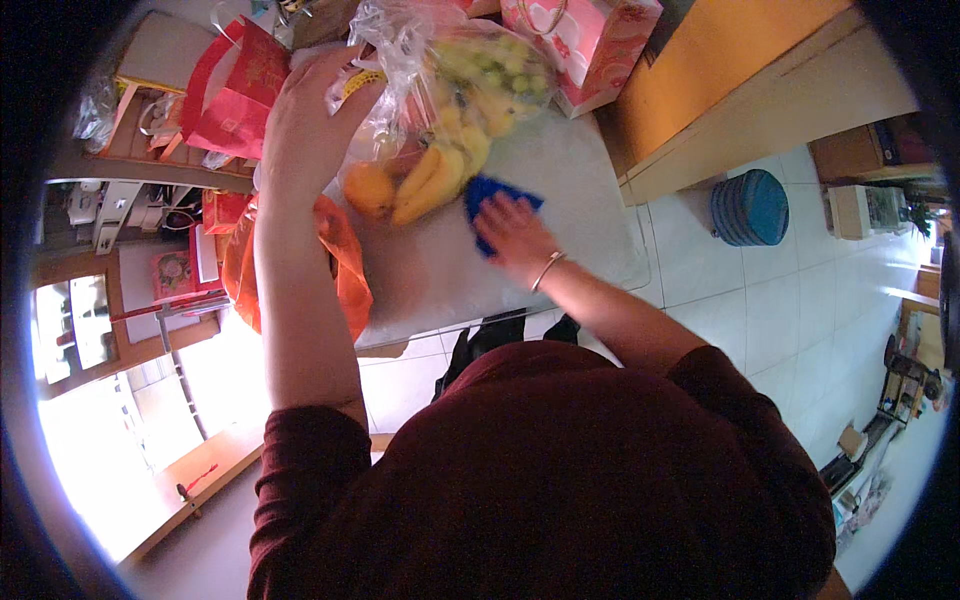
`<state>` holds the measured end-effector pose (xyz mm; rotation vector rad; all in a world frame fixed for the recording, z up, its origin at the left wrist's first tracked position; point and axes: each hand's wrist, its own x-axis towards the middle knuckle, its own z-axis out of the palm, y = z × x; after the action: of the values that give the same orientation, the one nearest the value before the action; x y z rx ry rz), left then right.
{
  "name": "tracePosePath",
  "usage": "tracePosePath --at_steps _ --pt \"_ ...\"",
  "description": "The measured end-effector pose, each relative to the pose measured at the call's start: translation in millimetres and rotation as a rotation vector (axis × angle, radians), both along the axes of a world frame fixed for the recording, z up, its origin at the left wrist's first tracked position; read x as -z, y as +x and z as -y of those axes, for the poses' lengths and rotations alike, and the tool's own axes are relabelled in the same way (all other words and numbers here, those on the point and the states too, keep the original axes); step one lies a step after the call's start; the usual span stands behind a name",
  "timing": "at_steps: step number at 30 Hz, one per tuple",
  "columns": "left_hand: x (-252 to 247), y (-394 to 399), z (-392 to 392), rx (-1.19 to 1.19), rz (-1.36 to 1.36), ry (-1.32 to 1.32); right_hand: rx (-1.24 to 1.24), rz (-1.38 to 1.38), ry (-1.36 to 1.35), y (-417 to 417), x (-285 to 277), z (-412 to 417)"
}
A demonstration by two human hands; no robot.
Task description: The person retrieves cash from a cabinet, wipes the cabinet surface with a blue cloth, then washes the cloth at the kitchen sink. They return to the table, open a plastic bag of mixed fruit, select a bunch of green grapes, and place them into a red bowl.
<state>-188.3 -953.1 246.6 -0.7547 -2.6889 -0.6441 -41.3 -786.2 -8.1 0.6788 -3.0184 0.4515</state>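
My right hand [517, 236] presses a dark blue cloth [484, 191] onto the pale covered tabletop [577, 180], fingers spread and slightly blurred. Just left of the cloth lie yellow bananas [431, 184], with an orange fruit [367, 189] beside them. My left hand [319, 101] reaches to the table's far left part, at the edge of a clear plastic bag [394, 45]. Between its thumb and fingers shows a yellow netted item [364, 82]; whether the hand grips it or the bag cannot be told. Green grapes [514, 67] show through the plastic behind the bananas.
An orange plastic bag [349, 262] hangs by the table's left edge, partly behind my left forearm. Gift bags stand at the back: a red one [240, 97] and a pink one [589, 49]. A wooden cabinet [720, 75] adjoins on the right. A blue round stool [750, 208] stands on the tiled floor.
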Motion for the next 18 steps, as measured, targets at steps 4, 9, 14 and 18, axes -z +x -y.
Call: tracePosePath --at_steps 4,9,14,18 --pt "-17 42 9 -0.095 0.040 0.136 -0.338 0.063 -0.186 48 -5 23" --pt "-10 87 78 -0.350 -0.042 0.142 -0.076 0.059 -0.058 70 0 -45" --pt "9 133 134 -0.531 0.111 0.404 0.199 -0.090 -0.012 50 -10 -125" --pt "40 151 130 -0.520 0.163 0.527 0.246 0.180 -0.011 9 -54 -120"
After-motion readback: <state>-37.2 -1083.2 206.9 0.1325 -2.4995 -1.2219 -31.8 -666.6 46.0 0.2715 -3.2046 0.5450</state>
